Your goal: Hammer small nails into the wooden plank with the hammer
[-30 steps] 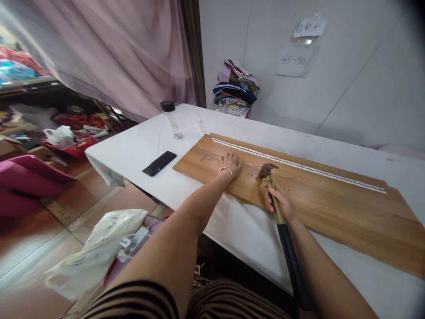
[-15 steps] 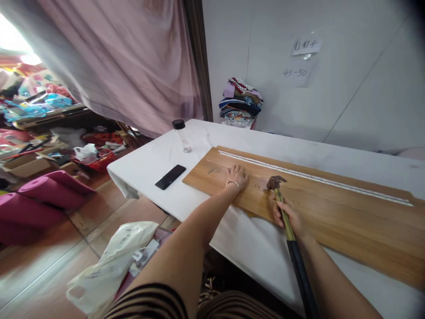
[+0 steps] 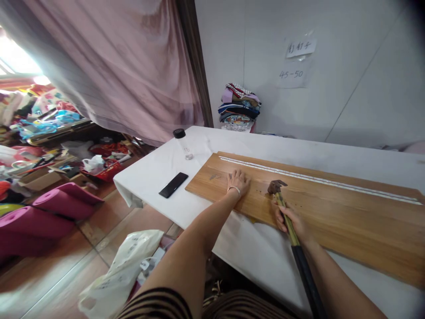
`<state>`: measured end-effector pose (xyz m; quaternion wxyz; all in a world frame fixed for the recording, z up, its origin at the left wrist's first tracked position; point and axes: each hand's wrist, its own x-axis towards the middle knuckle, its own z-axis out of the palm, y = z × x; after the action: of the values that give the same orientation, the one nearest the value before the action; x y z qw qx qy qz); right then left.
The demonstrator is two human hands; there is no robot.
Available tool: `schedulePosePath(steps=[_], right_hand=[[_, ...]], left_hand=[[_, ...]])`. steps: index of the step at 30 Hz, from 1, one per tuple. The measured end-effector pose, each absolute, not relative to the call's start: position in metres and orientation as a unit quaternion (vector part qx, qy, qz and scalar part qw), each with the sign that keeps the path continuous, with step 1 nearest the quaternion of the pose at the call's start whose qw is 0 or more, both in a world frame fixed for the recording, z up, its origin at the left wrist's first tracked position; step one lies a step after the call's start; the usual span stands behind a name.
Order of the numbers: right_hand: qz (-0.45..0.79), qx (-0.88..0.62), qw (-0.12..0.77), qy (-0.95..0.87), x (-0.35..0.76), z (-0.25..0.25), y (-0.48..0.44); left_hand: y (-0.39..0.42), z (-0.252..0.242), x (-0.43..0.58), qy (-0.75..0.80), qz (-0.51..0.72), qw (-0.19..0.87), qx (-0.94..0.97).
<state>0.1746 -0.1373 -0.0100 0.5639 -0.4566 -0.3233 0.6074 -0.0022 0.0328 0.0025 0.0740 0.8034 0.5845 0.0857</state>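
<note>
My left hand (image 3: pixel 239 182) lies palm down on a wooden board (image 3: pixel 348 221), fingers spread, a bracelet at the wrist. Just left of it, a few thin nails (image 3: pixel 214 177) rest on the wood. Gripped in my right hand (image 3: pixel 289 220) is a claw hammer (image 3: pixel 292 232), held by the yellowish part of its handle below the rusty head. The head is at the board's surface, right of my left hand. Small dark marks dot the wood near the head. Along the board's far side runs a white marked strip, like a measuring tape (image 3: pixel 318 178).
The board sits on a white-covered table (image 3: pixel 199 137). A black phone (image 3: pixel 173 184) and a clear bottle with a black lid (image 3: pixel 183 145) stand left of it. Folded clothes (image 3: pixel 239 107) are stacked by the wall. Pink rolled mats (image 3: pixel 49 208) and a plastic bag (image 3: pixel 129 261) are at the left.
The view has shifted slightly, so the table sits a little lower in the picture. Both hands and the hammer keep nearly the same places on the board.
</note>
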Motion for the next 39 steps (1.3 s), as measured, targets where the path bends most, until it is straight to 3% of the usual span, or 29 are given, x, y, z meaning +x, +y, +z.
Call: schedulePosePath(steps=[39], right_hand=[[0.622, -0.427, 0.547, -0.364, 0.182, -0.006, -0.131]], left_hand=[[0.035, 0.006, 0.002, 0.581, 0.113, 0.079, 0.802]])
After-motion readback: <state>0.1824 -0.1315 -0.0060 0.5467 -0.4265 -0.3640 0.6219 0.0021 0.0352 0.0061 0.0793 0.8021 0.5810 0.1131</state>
